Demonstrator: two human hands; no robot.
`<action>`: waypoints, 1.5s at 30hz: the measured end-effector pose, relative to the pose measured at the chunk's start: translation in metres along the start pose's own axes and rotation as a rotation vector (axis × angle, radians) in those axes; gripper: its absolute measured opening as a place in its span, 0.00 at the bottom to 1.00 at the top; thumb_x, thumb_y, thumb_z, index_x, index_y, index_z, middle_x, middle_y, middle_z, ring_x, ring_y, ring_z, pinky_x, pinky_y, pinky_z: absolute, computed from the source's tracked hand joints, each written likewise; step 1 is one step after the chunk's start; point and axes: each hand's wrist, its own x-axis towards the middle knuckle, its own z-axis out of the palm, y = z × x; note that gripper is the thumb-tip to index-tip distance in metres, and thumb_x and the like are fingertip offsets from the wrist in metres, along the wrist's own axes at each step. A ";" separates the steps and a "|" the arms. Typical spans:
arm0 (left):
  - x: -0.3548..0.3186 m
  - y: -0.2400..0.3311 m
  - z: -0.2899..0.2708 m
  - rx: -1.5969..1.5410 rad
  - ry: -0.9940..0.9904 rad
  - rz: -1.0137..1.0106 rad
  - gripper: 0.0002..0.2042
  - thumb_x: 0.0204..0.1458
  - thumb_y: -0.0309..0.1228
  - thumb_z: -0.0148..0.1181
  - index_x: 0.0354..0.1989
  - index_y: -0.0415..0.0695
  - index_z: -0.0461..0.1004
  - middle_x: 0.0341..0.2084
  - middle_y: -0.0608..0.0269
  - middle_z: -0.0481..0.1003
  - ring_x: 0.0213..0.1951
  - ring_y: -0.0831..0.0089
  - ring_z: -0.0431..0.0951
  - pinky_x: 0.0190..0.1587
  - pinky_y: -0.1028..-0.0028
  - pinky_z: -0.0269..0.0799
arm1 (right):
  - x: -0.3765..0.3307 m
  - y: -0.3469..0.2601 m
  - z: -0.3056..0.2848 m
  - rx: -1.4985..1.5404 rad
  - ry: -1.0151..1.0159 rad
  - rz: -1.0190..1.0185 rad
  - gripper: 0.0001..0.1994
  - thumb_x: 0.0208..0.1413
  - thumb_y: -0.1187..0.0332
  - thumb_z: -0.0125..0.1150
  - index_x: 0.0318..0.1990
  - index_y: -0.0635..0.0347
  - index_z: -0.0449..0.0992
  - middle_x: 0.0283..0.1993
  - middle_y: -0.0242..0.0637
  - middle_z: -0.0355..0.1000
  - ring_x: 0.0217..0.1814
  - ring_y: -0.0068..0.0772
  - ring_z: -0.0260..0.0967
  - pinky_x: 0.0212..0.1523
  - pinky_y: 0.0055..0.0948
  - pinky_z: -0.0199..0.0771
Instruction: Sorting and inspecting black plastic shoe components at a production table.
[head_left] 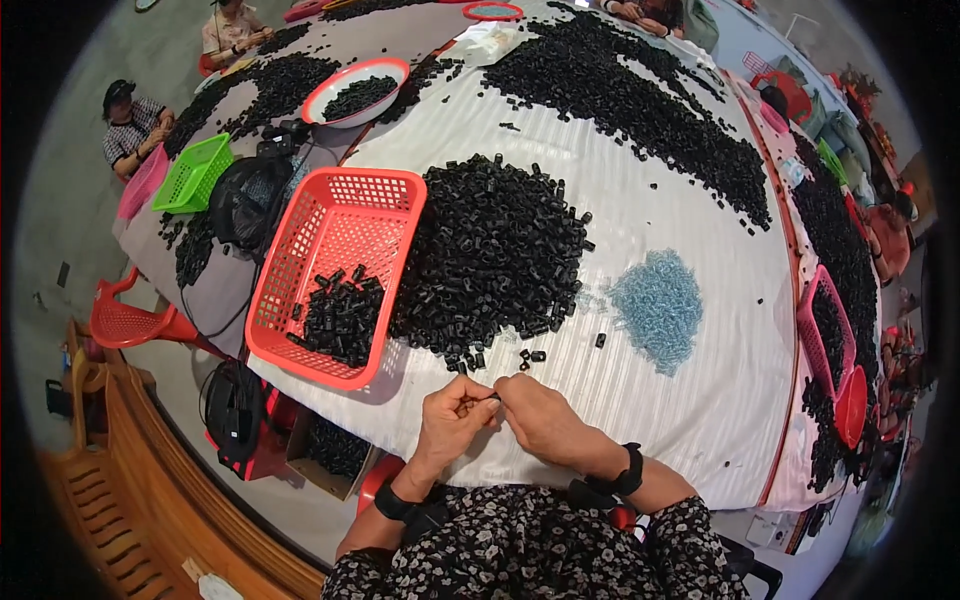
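Both hands meet at the table's near edge, just short of the black pile (495,250). Left hand (452,415) is curled, fingertips pinched on a small black piece (494,398). Right hand (540,415) is closed too, its fingertips touching the same piece from the other side. The piece sits between the two hands, its long axis too small to tell. A few loose pieces (530,356) lie between hands and pile. Red basket (340,270) touches the pile's left side, nearer the left hand. Blue heap (658,305) lies right of the pile, nearer the right hand.
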 end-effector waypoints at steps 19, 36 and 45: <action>-0.002 -0.004 0.006 0.137 0.048 0.079 0.03 0.51 0.21 0.58 0.32 0.37 0.70 0.25 0.68 0.74 0.27 0.87 0.71 0.30 0.85 0.68 | -0.006 0.009 0.002 0.426 0.006 0.309 0.07 0.58 0.74 0.46 0.43 0.64 0.64 0.28 0.43 0.68 0.28 0.37 0.69 0.29 0.31 0.69; -0.005 -0.020 0.011 0.244 0.144 0.053 0.05 0.50 0.23 0.59 0.29 0.37 0.69 0.19 0.71 0.70 0.23 0.88 0.66 0.24 0.84 0.63 | -0.014 0.017 0.018 -0.070 0.060 -0.109 0.13 0.45 0.81 0.51 0.40 0.64 0.64 0.30 0.46 0.62 0.33 0.47 0.64 0.33 0.39 0.67; -0.007 -0.023 0.009 0.126 0.151 -0.039 0.08 0.47 0.19 0.59 0.22 0.40 0.66 0.15 0.75 0.66 0.20 0.89 0.61 0.20 0.85 0.58 | -0.013 0.002 0.017 -0.266 0.061 -0.179 0.16 0.42 0.73 0.56 0.39 0.70 0.63 0.27 0.42 0.61 0.29 0.42 0.63 0.29 0.34 0.68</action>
